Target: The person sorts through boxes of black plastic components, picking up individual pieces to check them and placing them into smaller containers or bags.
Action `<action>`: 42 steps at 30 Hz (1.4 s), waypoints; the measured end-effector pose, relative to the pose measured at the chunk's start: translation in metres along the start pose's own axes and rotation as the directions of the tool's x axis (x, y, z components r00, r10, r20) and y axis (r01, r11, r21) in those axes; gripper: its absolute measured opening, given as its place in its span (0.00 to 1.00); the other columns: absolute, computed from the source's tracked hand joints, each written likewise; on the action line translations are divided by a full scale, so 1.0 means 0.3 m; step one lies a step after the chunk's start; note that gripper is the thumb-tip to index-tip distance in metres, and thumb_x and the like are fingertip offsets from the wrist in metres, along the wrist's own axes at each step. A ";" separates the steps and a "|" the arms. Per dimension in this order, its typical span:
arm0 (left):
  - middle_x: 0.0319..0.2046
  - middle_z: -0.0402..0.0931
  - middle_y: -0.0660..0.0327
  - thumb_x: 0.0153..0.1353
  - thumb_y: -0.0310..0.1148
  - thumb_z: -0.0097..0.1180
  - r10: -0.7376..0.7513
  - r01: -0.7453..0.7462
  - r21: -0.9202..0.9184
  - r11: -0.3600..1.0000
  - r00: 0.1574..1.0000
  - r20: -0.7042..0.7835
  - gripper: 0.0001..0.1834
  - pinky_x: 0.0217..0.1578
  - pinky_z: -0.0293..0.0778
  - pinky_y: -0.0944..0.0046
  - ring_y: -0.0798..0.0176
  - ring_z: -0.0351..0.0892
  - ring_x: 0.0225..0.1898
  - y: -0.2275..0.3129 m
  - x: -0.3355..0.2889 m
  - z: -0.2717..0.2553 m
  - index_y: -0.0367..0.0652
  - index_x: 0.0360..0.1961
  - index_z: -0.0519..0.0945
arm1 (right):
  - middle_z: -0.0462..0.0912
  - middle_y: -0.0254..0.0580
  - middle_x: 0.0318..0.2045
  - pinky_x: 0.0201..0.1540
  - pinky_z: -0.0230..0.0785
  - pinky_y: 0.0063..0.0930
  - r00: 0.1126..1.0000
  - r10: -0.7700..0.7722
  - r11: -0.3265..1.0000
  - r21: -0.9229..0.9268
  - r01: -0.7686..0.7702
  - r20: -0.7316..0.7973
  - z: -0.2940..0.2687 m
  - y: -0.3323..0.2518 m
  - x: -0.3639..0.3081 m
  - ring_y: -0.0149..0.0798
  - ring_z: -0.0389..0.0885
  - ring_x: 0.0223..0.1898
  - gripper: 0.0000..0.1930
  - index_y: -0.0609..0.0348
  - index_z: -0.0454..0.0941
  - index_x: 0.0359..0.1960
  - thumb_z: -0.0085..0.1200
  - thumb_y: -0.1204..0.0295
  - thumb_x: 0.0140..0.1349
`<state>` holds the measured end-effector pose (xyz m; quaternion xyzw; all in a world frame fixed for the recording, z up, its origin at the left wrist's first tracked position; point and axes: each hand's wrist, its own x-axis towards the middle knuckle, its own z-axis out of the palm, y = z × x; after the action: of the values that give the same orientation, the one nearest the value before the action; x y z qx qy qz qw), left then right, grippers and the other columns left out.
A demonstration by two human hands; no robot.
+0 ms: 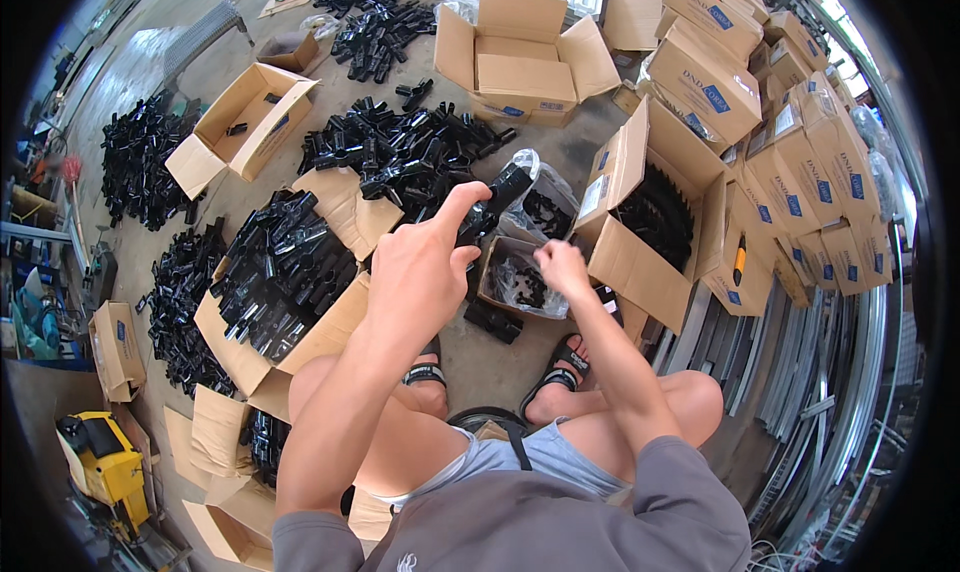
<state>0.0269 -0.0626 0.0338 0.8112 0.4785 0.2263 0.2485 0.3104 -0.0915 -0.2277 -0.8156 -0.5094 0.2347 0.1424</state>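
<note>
My left hand [425, 267] grips a glossy black tube fitting [508, 186] between thumb and forefinger, raised over the floor in front of me. My right hand [562, 269] is at the edge of a small cardboard box [497, 294], its fingers pinched together. Whatever they may hold is too small to tell. Clear plastic [515, 269] lines that box, and small black pieces lie inside it. Just beyond stands a clear plastic bag [541, 187] with more small black pieces. Another black fitting [493, 323] lies on the floor near my feet.
To the left, an open carton [335, 322] is full of black fittings. Loose fittings [385, 147] are heaped ahead. At right, an open carton [640, 262] holds neatly stacked black parts. Stacked cartons [815, 172] and metal profiles [800, 372] line the right side.
</note>
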 end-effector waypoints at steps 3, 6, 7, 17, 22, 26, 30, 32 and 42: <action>0.25 0.82 0.49 0.58 0.25 0.68 0.023 -0.026 -0.095 0.995 0.999 -0.026 0.33 0.32 0.74 0.45 0.39 0.84 0.31 0.015 0.008 0.010 0.56 0.63 0.71 | 0.88 0.58 0.41 0.55 0.78 0.51 0.992 0.068 0.992 -0.112 -0.056 0.105 0.173 0.154 0.004 0.60 0.87 0.47 0.09 0.55 0.90 0.40 0.60 0.70 0.61; 0.28 0.85 0.50 0.58 0.24 0.69 -0.045 0.026 -0.325 0.945 0.998 -0.050 0.32 0.32 0.76 0.53 0.46 0.86 0.30 0.026 0.004 0.014 0.54 0.63 0.72 | 0.88 0.59 0.42 0.54 0.78 0.51 0.985 0.113 0.986 -0.135 -0.095 0.129 0.287 0.181 0.003 0.60 0.87 0.49 0.10 0.55 0.89 0.37 0.57 0.75 0.57; 0.30 0.86 0.50 0.58 0.23 0.69 -0.082 0.064 -0.398 0.915 0.996 -0.028 0.32 0.32 0.77 0.55 0.49 0.86 0.29 0.025 0.002 0.012 0.54 0.63 0.72 | 0.88 0.59 0.42 0.54 0.78 0.51 0.983 0.121 0.981 -0.171 -0.097 0.139 0.317 0.172 -0.001 0.60 0.87 0.49 0.10 0.55 0.89 0.37 0.57 0.75 0.57; 0.46 0.83 0.61 0.61 0.09 0.60 -0.155 0.224 -0.752 0.620 0.974 0.163 0.35 0.49 0.78 0.68 0.70 0.82 0.48 -0.006 0.025 -0.003 0.48 0.67 0.67 | 0.87 0.63 0.45 0.55 0.79 0.54 0.987 0.052 0.965 -0.262 -0.010 0.153 0.444 0.232 0.008 0.64 0.86 0.50 0.12 0.60 0.89 0.40 0.54 0.73 0.60; 0.42 0.85 0.61 0.64 0.14 0.62 -0.149 0.227 -0.710 0.667 0.974 0.171 0.34 0.43 0.77 0.70 0.74 0.80 0.43 0.001 0.025 -0.017 0.51 0.68 0.67 | 0.86 0.63 0.46 0.56 0.78 0.53 0.983 0.098 0.972 -0.225 -0.062 0.154 0.418 0.221 0.017 0.63 0.85 0.52 0.13 0.59 0.88 0.42 0.55 0.71 0.60; 0.44 0.85 0.57 0.64 0.14 0.62 -0.125 0.214 -0.817 0.536 0.977 0.174 0.35 0.43 0.79 0.69 0.71 0.83 0.44 0.000 0.025 -0.019 0.49 0.68 0.65 | 0.88 0.59 0.43 0.53 0.79 0.49 0.991 0.137 0.989 0.056 -0.136 -0.012 0.309 0.127 -0.048 0.60 0.87 0.48 0.11 0.59 0.88 0.41 0.57 0.69 0.60; 0.45 0.85 0.54 0.64 0.14 0.62 -0.112 0.190 -0.906 0.377 0.981 0.159 0.36 0.47 0.82 0.66 0.66 0.85 0.45 0.001 0.014 -0.037 0.48 0.69 0.63 | 0.90 0.46 0.31 0.42 0.80 0.35 0.943 0.100 0.877 0.475 0.068 -0.318 0.142 -0.040 -0.050 0.40 0.90 0.35 0.08 0.62 0.87 0.38 0.64 0.71 0.59; 0.46 0.85 0.53 0.65 0.15 0.62 -0.097 0.173 -0.934 0.314 0.984 0.149 0.35 0.49 0.83 0.65 0.64 0.86 0.46 0.015 0.025 -0.035 0.48 0.68 0.63 | 0.87 0.38 0.30 0.37 0.75 0.23 0.968 0.104 0.609 0.784 0.120 -0.229 0.041 -0.127 -0.041 0.29 0.85 0.32 0.06 0.65 0.83 0.40 0.61 0.76 0.65; 0.48 0.86 0.48 0.66 0.23 0.65 -0.080 0.209 -0.954 0.213 0.977 0.196 0.35 0.48 0.84 0.62 0.59 0.88 0.47 0.033 -0.026 -0.060 0.49 0.70 0.61 | 0.86 0.38 0.42 0.46 0.77 0.27 0.960 -0.253 -0.114 0.989 0.095 -0.121 -0.485 -0.583 -0.266 0.32 0.86 0.43 0.09 0.58 0.80 0.49 0.60 0.77 0.70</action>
<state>0.0192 -0.0705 0.0530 0.4434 0.2939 0.4075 0.7423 0.2239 -0.0850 -0.0028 -0.3570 -0.2801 0.5553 0.6969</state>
